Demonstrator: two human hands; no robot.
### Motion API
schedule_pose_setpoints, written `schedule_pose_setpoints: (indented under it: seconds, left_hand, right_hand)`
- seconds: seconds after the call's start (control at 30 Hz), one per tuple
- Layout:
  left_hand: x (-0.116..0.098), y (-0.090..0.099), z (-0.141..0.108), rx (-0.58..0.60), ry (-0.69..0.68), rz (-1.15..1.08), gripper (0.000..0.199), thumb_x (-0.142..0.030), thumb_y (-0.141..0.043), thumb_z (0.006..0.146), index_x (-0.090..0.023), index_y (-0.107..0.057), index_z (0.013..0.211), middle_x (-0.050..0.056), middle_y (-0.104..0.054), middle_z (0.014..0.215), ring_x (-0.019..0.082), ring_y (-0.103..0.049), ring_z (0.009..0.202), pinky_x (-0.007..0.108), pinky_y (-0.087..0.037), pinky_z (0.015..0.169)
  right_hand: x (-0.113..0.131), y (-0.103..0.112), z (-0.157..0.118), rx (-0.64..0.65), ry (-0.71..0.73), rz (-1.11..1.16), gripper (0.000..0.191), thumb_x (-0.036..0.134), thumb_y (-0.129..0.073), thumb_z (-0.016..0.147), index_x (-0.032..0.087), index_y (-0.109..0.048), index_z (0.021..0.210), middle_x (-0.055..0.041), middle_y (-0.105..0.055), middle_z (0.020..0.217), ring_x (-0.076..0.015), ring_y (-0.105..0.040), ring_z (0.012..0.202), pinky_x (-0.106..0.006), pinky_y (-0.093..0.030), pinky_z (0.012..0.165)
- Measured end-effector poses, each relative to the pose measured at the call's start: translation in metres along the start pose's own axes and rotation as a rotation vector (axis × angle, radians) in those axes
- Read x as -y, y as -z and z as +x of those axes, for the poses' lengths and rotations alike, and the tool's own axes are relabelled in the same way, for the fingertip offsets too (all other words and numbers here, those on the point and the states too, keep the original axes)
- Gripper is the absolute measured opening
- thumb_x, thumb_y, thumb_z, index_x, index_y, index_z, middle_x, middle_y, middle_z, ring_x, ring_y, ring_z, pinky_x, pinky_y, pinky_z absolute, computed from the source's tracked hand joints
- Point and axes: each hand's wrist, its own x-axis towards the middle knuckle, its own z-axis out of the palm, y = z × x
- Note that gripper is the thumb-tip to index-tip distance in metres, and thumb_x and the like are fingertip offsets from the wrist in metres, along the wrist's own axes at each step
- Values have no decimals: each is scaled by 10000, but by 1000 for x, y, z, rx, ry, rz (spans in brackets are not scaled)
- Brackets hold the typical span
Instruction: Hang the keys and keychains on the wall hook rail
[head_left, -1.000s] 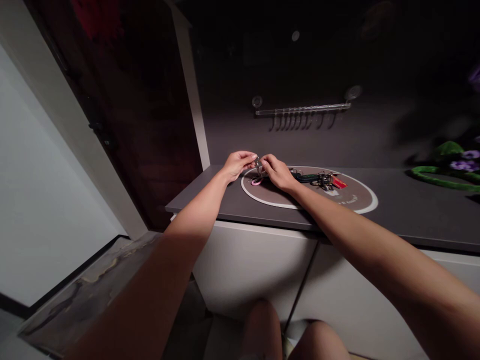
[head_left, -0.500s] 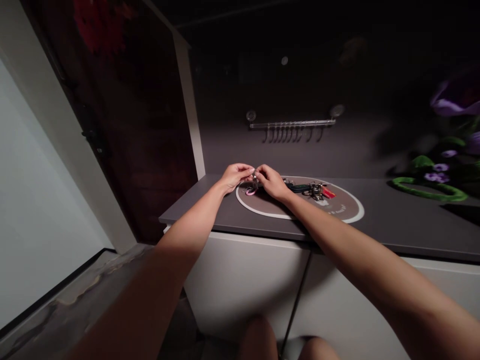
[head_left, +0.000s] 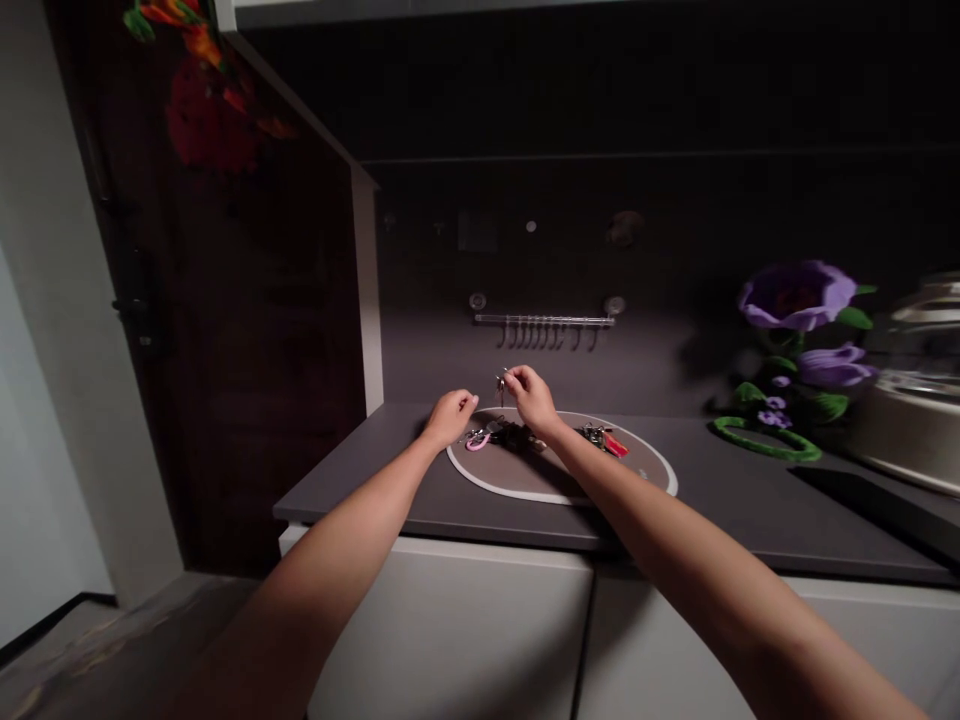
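My right hand [head_left: 534,398] is closed in a pinch on a small bunch of keys [head_left: 501,385], which hangs from its fingertips above the mat. Left of it, my left hand [head_left: 450,417] has its fingers curled together over the mat's left edge; whether anything is in them is too small to tell. A brown oval mat [head_left: 517,480] with a white rim lies on the counter. On it are a pink ring [head_left: 478,442], dark items partly behind my right hand, and a metallic cluster beside a red tag [head_left: 615,445].
A clear rail with hooks [head_left: 544,321] is fixed to the wall behind the mat. Purple flowers [head_left: 799,300] with a green loop base [head_left: 765,452] stand at the right, beside a pale appliance [head_left: 911,420]. A dark door [head_left: 240,400] is at the left.
My hands have moved apart from where they met, with the keys now hanging from my right hand. The view has tilted up and shifted right, showing more wall and the appliance.
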Motion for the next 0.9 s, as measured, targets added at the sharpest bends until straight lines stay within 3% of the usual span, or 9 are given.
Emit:
schedule_pose_setpoints:
  seconds: [0.17, 0.37, 0.67, 0.9]
  left_hand:
    - [2, -4, 1, 30, -90, 191, 285, -333, -373, 846, -174, -568, 715, 25, -571, 700, 142, -499, 689, 255, -349, 645]
    - [8, -6, 3, 42, -112, 263, 274, -317, -369, 849, -187, -575, 724, 48, -593, 735, 166, -517, 725, 274, -350, 661]
    - [9, -8, 4, 49, -125, 315, 281, -293, -365, 862, -176, -580, 723, 46, -608, 748, 158, -523, 733, 263, -346, 655]
    - [9, -7, 4, 54, -135, 354, 291, -295, -363, 867, -171, -582, 720, 46, -614, 743, 153, -521, 714, 259, -328, 631]
  right_hand:
    - [3, -3, 40, -44, -233, 275, 103, 292, -449, 765, 192, -427, 767, 23, -518, 697, -88, -515, 612, -231, -466, 599]
    - [13, -7, 75, -133, -368, 357, 60, 208, -439, 789, 187, -416, 737, 47, -491, 607, -81, -522, 519, -265, -491, 578]
    - [13, -17, 102, -286, -483, 302, 117, 141, -470, 801, 147, -483, 685, 30, -476, 545, -71, -512, 469, -234, -502, 516]
    - [0, -23, 112, -341, -525, 246, 73, 160, -534, 765, 114, -576, 727, -15, -536, 620, -93, -528, 465, -262, -509, 479]
